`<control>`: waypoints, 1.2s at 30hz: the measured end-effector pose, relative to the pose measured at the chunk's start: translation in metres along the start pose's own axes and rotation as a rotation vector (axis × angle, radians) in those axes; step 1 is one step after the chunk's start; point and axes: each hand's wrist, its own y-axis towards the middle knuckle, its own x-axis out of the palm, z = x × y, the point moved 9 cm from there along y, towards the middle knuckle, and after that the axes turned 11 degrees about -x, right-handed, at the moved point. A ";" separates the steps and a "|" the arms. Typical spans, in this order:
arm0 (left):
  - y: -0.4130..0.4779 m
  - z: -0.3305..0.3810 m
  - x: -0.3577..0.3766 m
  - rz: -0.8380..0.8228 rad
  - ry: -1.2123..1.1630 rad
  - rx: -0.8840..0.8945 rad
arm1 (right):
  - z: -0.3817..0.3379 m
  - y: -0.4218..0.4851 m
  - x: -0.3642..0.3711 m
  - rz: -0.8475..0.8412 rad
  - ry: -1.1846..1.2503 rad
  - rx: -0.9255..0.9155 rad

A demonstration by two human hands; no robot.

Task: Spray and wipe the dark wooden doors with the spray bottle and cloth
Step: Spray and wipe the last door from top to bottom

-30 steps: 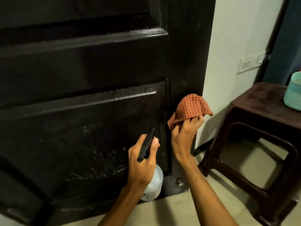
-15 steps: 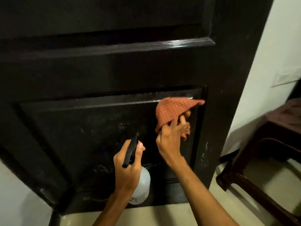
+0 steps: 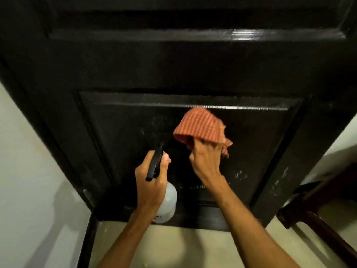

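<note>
Cloth (image 3: 201, 126) has slid left to mid-panel, bunched in the R hand (image 3: 204, 159). L hand (image 3: 150, 182) grips the spray bottle (image 3: 166, 204) just below-left. White streaks (image 3: 240, 174) on the door (image 3: 119, 136) lie lower right, nearer R.

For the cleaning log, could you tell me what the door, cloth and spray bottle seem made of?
Door: probably wood, glossy dark finish, sheen on mouldings. Cloth: woven orange checked fabric, soft folds. Spray bottle: seemingly translucent white plastic.

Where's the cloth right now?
Head view, centre-right: the cloth is gripped by the right hand at the door's lower panel, just under its top moulding, right of the spray bottle.
</note>
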 end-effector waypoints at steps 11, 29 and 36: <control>0.004 -0.056 -0.067 0.098 -0.010 -0.094 | -0.071 -0.002 0.038 -0.129 -0.128 -0.381; -0.018 -0.181 -0.168 0.299 0.052 -0.297 | -0.193 -0.038 0.150 -0.205 -0.143 -0.720; -0.024 -0.213 -0.200 0.378 0.066 -0.263 | -0.262 -0.013 0.193 -0.156 -0.170 -0.850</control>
